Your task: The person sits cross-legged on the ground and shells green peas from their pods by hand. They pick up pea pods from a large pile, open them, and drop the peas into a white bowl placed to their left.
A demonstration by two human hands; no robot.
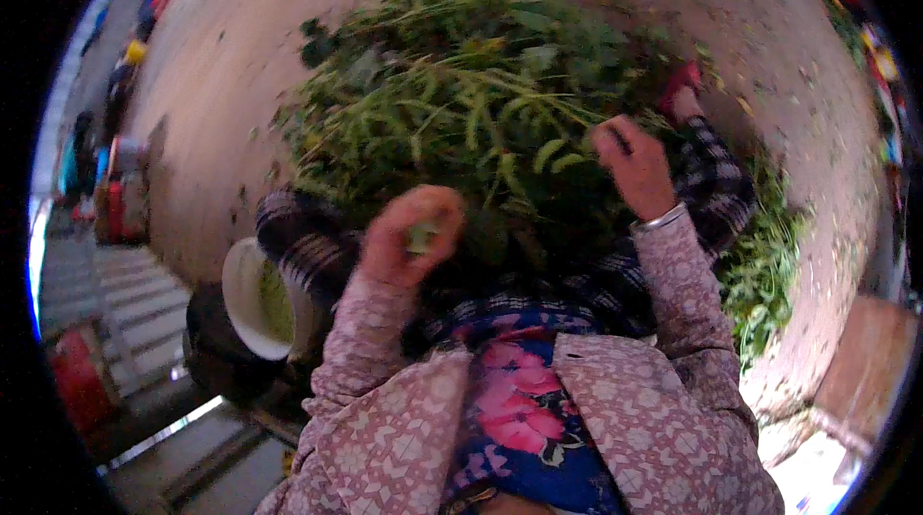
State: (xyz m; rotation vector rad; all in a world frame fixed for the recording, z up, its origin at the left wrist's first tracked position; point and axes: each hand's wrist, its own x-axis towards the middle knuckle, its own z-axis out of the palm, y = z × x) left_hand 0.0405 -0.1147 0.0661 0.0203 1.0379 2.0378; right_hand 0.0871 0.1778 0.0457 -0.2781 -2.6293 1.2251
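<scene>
A large heap of green bean plants, with stems, leaves and pods, lies on the ground before me and reaches over my lap. My left hand is curled around pale green pods at the near side of the heap. At its right side, my right hand, with a metal bangle at the wrist, has its fingers bent beside a few hanging green pods. Blur hides whether those fingers grip a stem or pod.
A white bucket with green contents stands by my left knee, next to a dark round container. More cut plants lie at my right. Slatted boards are at left, a brown slab at lower right.
</scene>
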